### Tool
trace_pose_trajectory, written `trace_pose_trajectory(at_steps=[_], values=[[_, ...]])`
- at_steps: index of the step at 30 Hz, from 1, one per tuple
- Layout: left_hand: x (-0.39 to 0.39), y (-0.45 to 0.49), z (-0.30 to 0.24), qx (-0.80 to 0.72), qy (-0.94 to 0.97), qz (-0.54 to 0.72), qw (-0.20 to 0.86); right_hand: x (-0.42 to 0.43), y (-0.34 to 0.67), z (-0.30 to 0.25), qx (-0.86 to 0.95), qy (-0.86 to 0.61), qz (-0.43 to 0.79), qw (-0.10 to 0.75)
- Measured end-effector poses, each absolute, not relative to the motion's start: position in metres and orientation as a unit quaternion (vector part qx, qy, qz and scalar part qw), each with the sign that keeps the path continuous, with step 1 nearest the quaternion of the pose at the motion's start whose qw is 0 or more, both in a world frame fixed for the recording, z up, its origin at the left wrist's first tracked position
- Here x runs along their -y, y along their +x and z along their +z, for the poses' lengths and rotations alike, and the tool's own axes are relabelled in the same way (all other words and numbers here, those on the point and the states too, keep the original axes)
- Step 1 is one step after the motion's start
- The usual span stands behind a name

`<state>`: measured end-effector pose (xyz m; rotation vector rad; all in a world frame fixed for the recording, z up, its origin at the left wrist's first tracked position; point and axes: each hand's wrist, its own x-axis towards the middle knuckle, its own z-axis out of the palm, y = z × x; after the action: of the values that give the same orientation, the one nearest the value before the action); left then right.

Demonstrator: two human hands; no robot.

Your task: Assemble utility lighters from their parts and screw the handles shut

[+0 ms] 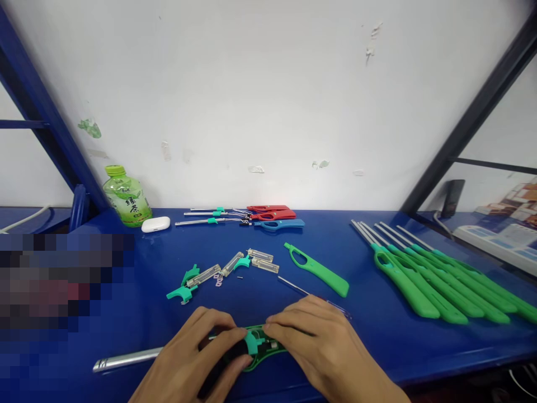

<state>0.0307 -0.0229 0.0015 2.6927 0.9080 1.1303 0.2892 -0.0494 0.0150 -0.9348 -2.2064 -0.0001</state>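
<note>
An opened green gas lighter body [268,348] lies in front of me with its inner parts showing. A teal trigger [252,342] sits in it, and a silver metal tube [126,360] sticks out to the left. My left hand [197,352] grips the lighter at the trigger, thumb below and fingers above. On the lighter's right part, my right hand [323,341] presses with bent fingers; its palm hides that end. Beyond my right hand lies a loose green shell half [319,271], with a thin metal rod [293,284] nearer to it.
Clear fuel tanks [203,276] and teal triggers [183,293] are scattered mid-table. Several assembled green lighters [411,288] lie at right. Red shells [272,215], a blue shell [281,224] and metal tubes [199,222] line the back, near a white case [155,224] and tea bottle [128,198].
</note>
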Motion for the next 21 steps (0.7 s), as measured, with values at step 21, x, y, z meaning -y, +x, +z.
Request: trace_pose_trajectory(at_steps=[21], values=[[0.0225, 0.0313, 0.0027, -0.311, 0.906, 0.287, -0.003, 0.0532, 0.2906, 0.0137, 0.853, -0.377, -0.043, 0.359]])
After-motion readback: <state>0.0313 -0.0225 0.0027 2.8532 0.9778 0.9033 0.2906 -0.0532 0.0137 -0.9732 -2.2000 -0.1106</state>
